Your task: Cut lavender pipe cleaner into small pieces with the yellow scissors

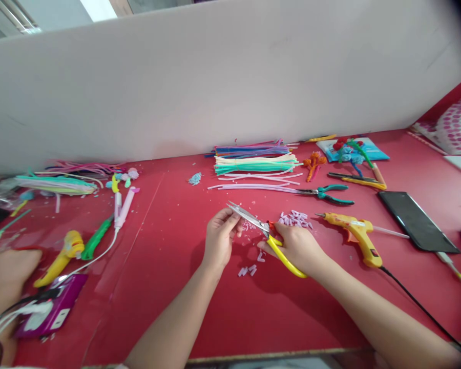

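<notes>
My right hand [297, 246] grips scissors [258, 223] by their yellow and orange handles, the blades pointing left and away from me. At the blade tips, my left hand [219, 238] is closed with thumb and fingers pinched together. Whatever sits in that pinch is too small and hidden to make out. Behind the right hand lies a pile of short lilac pieces [295, 219]. A few more cut pieces [248, 270] are scattered below the blades, and fine lilac bits lie under the scissors.
Fuzzy pipe cleaner bundles [255, 164] lie along the white partition [215, 82], with lilac stems [253, 187] and pliers [326, 193] before them. Rightward are a yellow glue gun [353, 230] and a phone [418, 221]. Another person's arm [7, 277] rests left, near a purple power strip [54, 307].
</notes>
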A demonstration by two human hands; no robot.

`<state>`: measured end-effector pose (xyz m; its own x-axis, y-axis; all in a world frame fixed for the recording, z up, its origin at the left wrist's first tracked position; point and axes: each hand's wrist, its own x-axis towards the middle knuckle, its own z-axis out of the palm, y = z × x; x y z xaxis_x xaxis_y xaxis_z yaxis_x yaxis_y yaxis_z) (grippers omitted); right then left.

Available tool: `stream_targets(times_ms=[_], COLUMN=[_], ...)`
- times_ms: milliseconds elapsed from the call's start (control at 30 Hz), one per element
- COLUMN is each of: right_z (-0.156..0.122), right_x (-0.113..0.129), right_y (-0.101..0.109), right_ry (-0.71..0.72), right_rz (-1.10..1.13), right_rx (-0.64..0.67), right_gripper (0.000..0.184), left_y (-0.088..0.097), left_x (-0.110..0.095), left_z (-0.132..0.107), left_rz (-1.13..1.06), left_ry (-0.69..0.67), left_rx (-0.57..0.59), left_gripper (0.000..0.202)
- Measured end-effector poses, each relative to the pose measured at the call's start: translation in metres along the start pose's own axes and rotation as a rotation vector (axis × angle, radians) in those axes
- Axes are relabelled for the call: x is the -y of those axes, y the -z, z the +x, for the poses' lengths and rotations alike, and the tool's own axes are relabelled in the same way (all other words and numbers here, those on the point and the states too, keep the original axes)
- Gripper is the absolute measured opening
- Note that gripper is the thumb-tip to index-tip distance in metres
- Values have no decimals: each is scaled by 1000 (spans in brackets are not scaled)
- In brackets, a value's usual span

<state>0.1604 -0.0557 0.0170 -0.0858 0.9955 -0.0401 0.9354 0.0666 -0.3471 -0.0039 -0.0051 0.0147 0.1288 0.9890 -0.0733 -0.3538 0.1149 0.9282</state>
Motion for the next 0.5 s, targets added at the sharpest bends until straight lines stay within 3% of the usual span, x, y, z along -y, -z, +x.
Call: stream_targets(times_ms=[500], right_z=[2], right_x=[-5], right_y=[-4], right_ry=[-30], right_rz=[-18], right_rx=[6], right_gripper=[42], left_y=[1], left_x=[-1], left_z=[0], left_rz=[2], left_ry=[-4], left_rx=[23], left_gripper=[12])
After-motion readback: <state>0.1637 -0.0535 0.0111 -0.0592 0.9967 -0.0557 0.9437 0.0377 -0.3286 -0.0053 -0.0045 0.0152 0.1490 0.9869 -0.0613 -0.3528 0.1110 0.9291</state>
